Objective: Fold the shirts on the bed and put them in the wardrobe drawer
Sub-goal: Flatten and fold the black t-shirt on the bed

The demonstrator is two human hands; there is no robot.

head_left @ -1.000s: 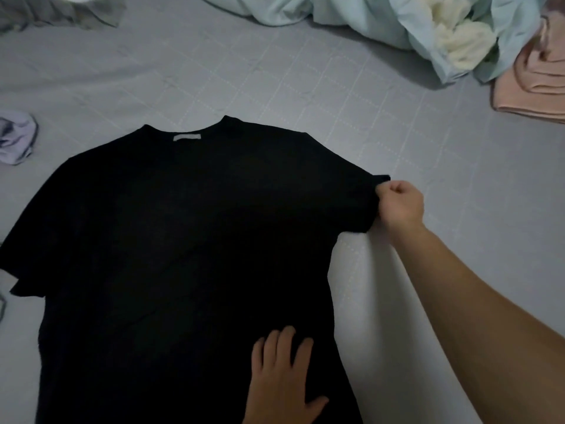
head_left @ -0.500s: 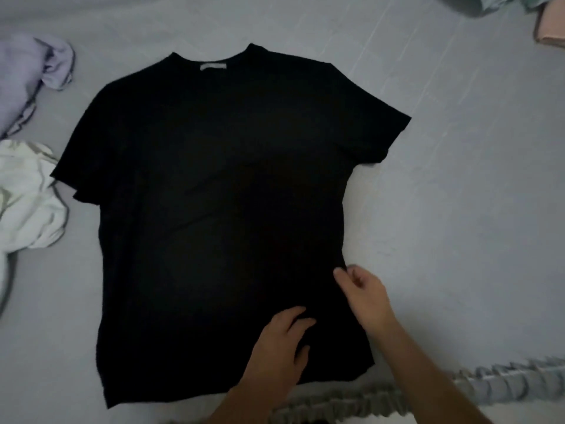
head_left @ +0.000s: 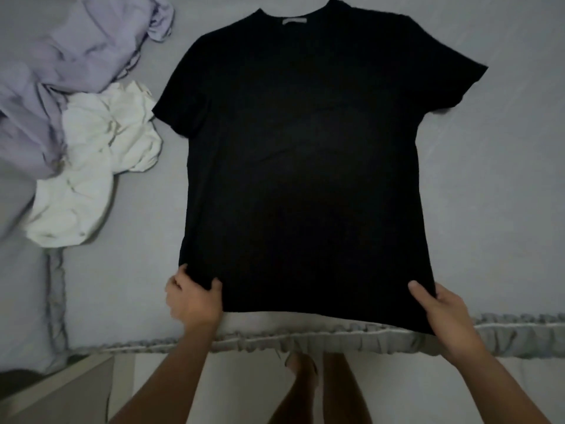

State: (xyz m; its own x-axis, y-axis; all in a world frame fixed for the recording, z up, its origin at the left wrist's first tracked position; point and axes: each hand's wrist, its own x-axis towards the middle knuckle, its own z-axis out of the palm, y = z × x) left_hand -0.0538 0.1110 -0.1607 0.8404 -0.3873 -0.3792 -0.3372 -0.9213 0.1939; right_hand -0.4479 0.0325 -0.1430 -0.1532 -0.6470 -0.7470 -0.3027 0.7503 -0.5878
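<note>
Both hands pinch the flat black cotton T-shirt (head_left: 302,166) hem corners, left hand (head_left: 193,298), right hand (head_left: 443,307), body stretching away across the grey bed (head_left: 489,209)

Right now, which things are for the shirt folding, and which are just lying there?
For the job: black T-shirt, its bottom corners gripped by left hand and right hand; crumpled white garment; crumpled lilac garment.

Just there: bed's ruffled edge.

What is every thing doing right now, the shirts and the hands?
black shirt: spread flat, unfolded, hem at the bed edge
left hand: grips the shirt's left hem corner
right hand: grips the right hem corner
white garment: crumpled
lilac garment: crumpled, beside the white one
</note>
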